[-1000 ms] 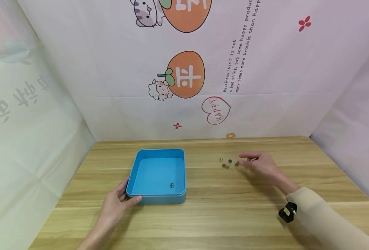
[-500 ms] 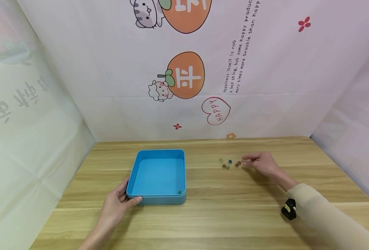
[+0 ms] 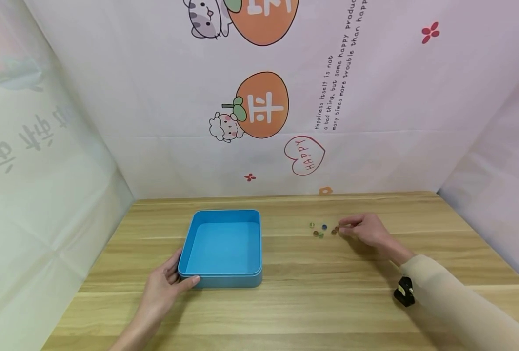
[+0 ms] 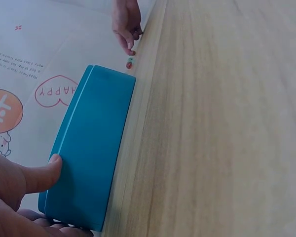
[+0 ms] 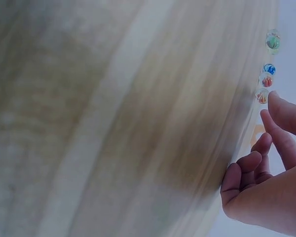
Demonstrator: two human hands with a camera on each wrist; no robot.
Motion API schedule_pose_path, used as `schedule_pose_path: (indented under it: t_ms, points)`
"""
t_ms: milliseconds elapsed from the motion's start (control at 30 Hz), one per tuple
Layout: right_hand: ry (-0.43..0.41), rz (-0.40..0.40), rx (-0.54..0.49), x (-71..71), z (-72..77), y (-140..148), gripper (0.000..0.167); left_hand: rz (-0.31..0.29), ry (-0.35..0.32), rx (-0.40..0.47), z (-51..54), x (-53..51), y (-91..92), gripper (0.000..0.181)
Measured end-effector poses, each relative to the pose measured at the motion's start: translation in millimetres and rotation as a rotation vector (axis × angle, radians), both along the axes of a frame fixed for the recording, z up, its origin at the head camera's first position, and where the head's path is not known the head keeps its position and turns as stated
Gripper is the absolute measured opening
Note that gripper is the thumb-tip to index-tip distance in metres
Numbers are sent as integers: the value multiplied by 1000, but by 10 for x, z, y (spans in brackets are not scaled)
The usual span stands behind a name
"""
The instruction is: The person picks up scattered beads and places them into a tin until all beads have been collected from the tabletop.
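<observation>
Reaching, apparently, for marbles [image 3: 324, 227] on far bench [image 3: 290, 214], right of box [image 3: 230, 281]; right hand [image 3: 366, 229] beside them, fingers [image 5: 282, 142] apart. Left hand [image 3: 160, 290]: clamped on box's near-left corner. Next move: likely a light pinch.

Free room lies between the blue box [image 3: 229, 281] and marbles [image 3: 324, 227]

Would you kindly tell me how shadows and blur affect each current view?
Head: soft shadows fall on the wooden tabletop below the right hand; left wrist: the blue box has crisper edges than the tabletop; right wrist: tabletop blurred, glass marbles sharper.
</observation>
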State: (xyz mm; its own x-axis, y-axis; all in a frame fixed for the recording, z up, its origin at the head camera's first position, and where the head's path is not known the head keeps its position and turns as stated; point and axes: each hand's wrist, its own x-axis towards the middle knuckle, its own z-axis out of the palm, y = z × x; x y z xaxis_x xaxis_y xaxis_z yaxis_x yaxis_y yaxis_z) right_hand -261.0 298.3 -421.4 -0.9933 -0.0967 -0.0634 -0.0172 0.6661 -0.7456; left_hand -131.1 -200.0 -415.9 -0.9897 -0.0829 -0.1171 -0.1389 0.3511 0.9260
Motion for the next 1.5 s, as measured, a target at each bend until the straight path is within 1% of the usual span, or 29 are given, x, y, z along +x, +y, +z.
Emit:
schedule_pose_path:
  t_ms: [133, 333, 600, 833, 1033, 1333, 1500]
  points:
    - [-1, -2, 15, -3, 1, -6, 33, -1, 1, 4, 3, -5, 3, 91]
    - [37, 15, 57, -12, -6, -16, 28, 2, 2, 14, 6, 9, -1, 90]
    - [18, 25, 41, -18, -6, -45, 28, -9, 1, 30, 3, -8, 1, 91]
    - [19, 25, 69, -22, 4, -42, 27, -11, -5, 34, 10, -14, 4, 91]
    - [37, 23, 86, -41, -26, -35, 23, -14, 2, 24, 11, -20, 7, 92]
    - [38, 1, 87, -26, -23, -18, 24, -12, 9, 26, 0, -15, 8, 91]
    - [17, -17, 45, -15, 7, -11, 27, -5, -5, 21, -5, -21, 7, 91]
